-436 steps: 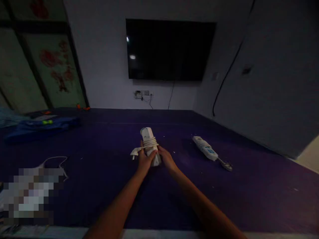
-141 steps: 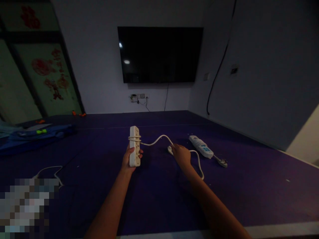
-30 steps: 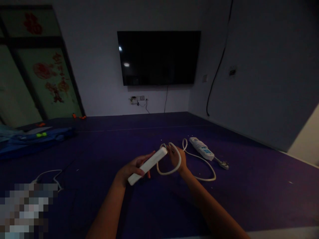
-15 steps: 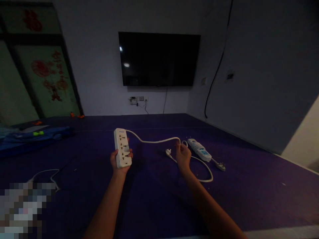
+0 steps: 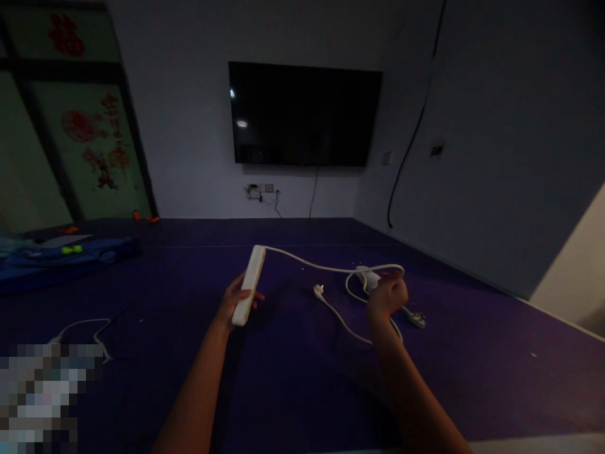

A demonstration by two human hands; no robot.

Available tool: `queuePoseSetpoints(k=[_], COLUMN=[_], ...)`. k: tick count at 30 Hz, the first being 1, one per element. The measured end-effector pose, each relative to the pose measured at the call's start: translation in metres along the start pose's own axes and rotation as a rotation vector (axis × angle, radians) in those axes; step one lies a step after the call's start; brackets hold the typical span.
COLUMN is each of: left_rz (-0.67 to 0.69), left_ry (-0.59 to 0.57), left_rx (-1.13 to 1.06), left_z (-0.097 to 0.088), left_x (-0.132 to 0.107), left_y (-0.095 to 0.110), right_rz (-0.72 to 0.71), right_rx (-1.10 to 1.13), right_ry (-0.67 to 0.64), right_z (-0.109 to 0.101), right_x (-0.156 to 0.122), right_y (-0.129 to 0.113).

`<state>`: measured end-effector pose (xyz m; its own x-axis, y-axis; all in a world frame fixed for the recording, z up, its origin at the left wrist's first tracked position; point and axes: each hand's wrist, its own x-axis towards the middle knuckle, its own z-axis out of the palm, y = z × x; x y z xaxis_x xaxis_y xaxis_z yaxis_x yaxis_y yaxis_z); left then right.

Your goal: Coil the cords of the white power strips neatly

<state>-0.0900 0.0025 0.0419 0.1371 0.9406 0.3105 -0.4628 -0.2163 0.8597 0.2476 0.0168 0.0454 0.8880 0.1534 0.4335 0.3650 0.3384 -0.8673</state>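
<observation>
My left hand (image 5: 232, 299) is closed round a white power strip (image 5: 251, 284), tilted so that its narrow side faces me and its sockets are out of sight. From its far end a white cord (image 5: 307, 262) runs right to my right hand (image 5: 389, 294), whose fingers are closed on it. The rest of the cord loops down to the purple surface and ends in a white plug (image 5: 319, 291) between my hands. Behind my right hand lies a second power strip (image 5: 367, 277), partly hidden, its cord wound round it and its plug (image 5: 416, 319) to the right.
Purple matting (image 5: 293, 391) covers the surface. Blue cloth (image 5: 66, 257) lies at the far left. Nearer, a thin white cable (image 5: 85, 323) curls beside a pixelated patch. A television (image 5: 305, 115) hangs on the back wall, and a dark cable (image 5: 411, 142) hangs at the right.
My right hand has moved right, drawing the cord out into a longer span. My left hand has turned the power strip onto its side and shifted it slightly right.
</observation>
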Motion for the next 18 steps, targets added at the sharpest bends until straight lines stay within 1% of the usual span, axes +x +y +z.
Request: queuePoseSetpoints(k=[2, 5, 8, 10, 13, 15, 18], left_rz=[0.045, 0.125, 0.116, 0.085, 0.075, 0.082, 0.081], left_ry=[-0.058, -0.142, -0.206, -0.242, -0.268, -0.276, -0.303], left_rx=[0.221, 0.545, 0.864, 1.029, 1.144, 1.155, 1.158], left_z=[0.004, 0.006, 0.004, 0.002, -0.002, -0.006, -0.012], left_x=[0.000, 0.001, 0.001, 0.001, 0.002, 0.002, 0.004], left_y=[0.000, -0.005, -0.013, -0.019, -0.025, -0.028, -0.030], right_rz=[0.071, 0.130, 0.193, 0.184, 0.132, 0.108, 0.088], right_rx=[0.070, 0.100, 0.147, 0.181, 0.161, 0.127, 0.098], right_ry=[0.052, 0.111, 0.188, 0.216, 0.216, 0.226, 0.277], right_z=[-0.001, -0.005, -0.010, -0.013, -0.016, -0.017, -0.020], right_x=[0.011, 0.025, 0.036, 0.041, 0.047, 0.049, 0.051], right_y=[0.009, 0.019, 0.024, 0.025, 0.022, 0.018, 0.011])
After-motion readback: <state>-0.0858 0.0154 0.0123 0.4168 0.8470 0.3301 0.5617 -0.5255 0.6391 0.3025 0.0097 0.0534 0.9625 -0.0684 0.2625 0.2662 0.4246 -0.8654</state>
